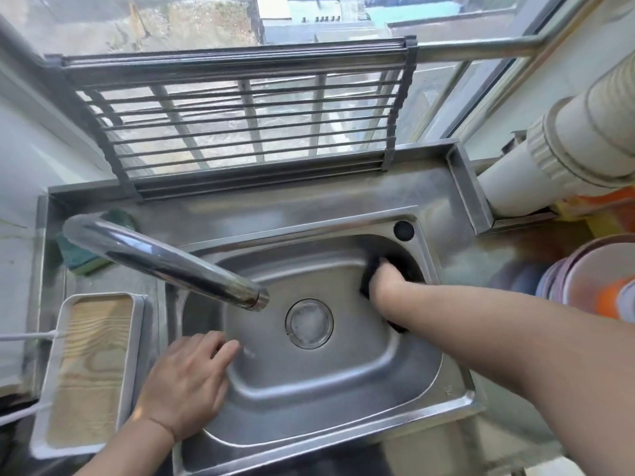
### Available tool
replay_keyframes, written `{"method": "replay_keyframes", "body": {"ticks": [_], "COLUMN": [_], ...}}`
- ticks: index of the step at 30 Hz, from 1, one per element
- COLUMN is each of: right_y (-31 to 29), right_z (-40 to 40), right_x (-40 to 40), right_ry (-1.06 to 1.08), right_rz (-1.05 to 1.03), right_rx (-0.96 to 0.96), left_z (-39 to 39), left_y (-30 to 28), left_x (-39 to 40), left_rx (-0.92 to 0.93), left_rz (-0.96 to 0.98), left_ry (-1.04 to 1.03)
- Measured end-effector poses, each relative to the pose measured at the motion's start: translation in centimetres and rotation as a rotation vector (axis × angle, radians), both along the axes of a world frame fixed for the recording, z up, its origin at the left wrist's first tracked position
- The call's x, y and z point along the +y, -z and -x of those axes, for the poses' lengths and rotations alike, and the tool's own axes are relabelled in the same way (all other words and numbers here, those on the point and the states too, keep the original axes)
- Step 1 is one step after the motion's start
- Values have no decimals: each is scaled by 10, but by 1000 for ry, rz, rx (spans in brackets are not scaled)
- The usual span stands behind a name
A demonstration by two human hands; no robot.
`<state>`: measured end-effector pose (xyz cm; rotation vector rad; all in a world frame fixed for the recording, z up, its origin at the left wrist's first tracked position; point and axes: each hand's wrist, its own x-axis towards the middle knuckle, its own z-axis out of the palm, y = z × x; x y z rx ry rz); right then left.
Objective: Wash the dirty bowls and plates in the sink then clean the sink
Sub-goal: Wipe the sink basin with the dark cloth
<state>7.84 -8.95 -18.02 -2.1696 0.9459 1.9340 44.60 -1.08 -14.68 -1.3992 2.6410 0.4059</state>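
The right hand (386, 281) presses a dark scrubber (367, 285) against the far right wall of the steel sink (309, 389); its fingers curl round it. The left hand (187, 379) rests on the sink's near left rim with fingers straight and loose, holding nothing. The tap (165, 259) hangs over the basin. The washed bowls (584, 280) are stacked on the bench to the right. A green sponge (77, 255) lies behind the tap.

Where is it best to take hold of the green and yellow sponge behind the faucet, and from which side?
Grip the sponge by its long edges, coming from the left with the left hand, I think: the faucet covers its right part, and it seems to lie flat, so its sides are exposed.
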Motion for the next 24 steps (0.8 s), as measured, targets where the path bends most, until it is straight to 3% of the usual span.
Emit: {"method": "replay_keyframes", "body": {"ticks": [4,7,11,15,18,20,21,22,23,24], "right_y": [26,28,-22,-22,-27,-3,24,48,49,33], "right_z": [14,23,-9,-78,-161,-200,-213,-234,-241,-240], "right_x": [-21,35,90,84,82,71,63,57,43,39], "right_ry": [16,288,982,1129,1234,1351,1586,1454,1911,1913], "right_rz": [113,160,-299,-456,-685,-597,-568,-531,-565,-669], "right_rx": [-127,-97,-212,-569,-632,-730,-749,-881,-881,-923], "left_z": [1,0,-2,-4,-2,-2,-2,-3,-4,-4], "left_y": [2,2,4,5,5,7,9,11,12,12], "left_x": [-1,0,-1,0,0,1,2,3,3,3], "left_rx": [12,9,19,34,56,109,137,156,169,177], "left_rz": [20,22,12,14,37,69,83,96,108,118], "left_ry": [8,9,10,15,-5,-43,-62,-70,-68,-59]}}
